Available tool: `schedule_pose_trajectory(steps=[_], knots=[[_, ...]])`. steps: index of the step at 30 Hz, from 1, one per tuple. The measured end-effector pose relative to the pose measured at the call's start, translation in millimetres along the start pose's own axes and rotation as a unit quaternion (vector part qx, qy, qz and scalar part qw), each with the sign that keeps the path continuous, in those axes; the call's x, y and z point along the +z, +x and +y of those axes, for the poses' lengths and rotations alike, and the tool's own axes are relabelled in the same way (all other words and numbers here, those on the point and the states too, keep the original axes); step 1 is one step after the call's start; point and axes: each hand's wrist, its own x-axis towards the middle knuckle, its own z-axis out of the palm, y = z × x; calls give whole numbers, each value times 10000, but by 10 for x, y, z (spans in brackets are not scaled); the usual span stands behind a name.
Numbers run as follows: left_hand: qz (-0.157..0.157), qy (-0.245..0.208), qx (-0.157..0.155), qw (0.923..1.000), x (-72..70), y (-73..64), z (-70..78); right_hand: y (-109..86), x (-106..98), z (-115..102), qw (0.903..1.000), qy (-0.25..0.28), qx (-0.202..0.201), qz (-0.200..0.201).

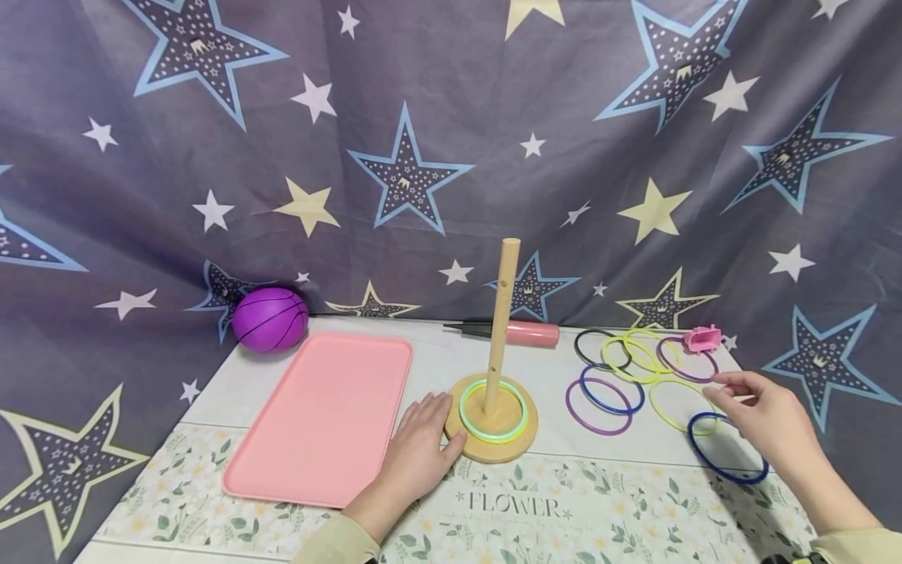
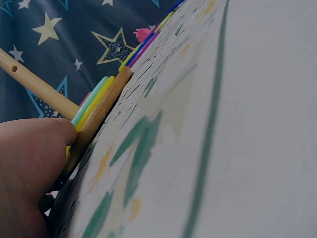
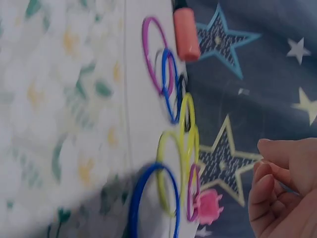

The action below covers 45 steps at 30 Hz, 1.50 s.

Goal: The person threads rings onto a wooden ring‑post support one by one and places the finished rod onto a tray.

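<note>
A round wooden base point(image 1: 521, 441) with an upright wooden post point(image 1: 502, 329) stands mid-table. Around the foot of the post lie a mint-green ring point(image 2: 89, 101) and a yellow ring point(image 2: 100, 96), one on the other. My left hand point(image 1: 423, 446) rests flat with fingers extended, touching the base's left edge. At the right, my right hand point(image 1: 771, 415) hovers over the table with loosely bent fingers and nothing visible between them. Nearest to it are a dark blue ring point(image 3: 134, 210) and a yellow-green ring point(image 3: 160, 153), lying flat.
Several other rings, among them a purple ring point(image 1: 602, 432), overlap on the right, near a small pink plastic piece point(image 1: 703, 339). A pink tray point(image 1: 331, 415) lies left, with a purple ball point(image 1: 271, 319) behind it. A pink hand pump point(image 1: 532, 334) lies behind the post, before the star-patterned curtain point(image 1: 437, 70).
</note>
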Motion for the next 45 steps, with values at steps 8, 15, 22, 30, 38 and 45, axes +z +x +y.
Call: schedule_pose_trajectory(steps=[8,15,22,30,38,45], knots=[[3,-29,31,10000,7,-1,-5,-5,-7,358,9966,-142,347,-737],[20,-42,76,10000,8,0,1,-16,31,614,9919,-36,563,-1142],[57,-12,108,9999,13,3,2,-29,57,727,9878,199,890,-1262],[60,-14,86,9999,8,-7,3,-71,106,797,9835,348,1214,-1297],[42,28,66,10000,8,-10,-3,-106,139,852,9857,240,1198,-1164],[53,-8,68,10000,7,-8,-4,-120,135,881,9859,-39,1483,-774]])
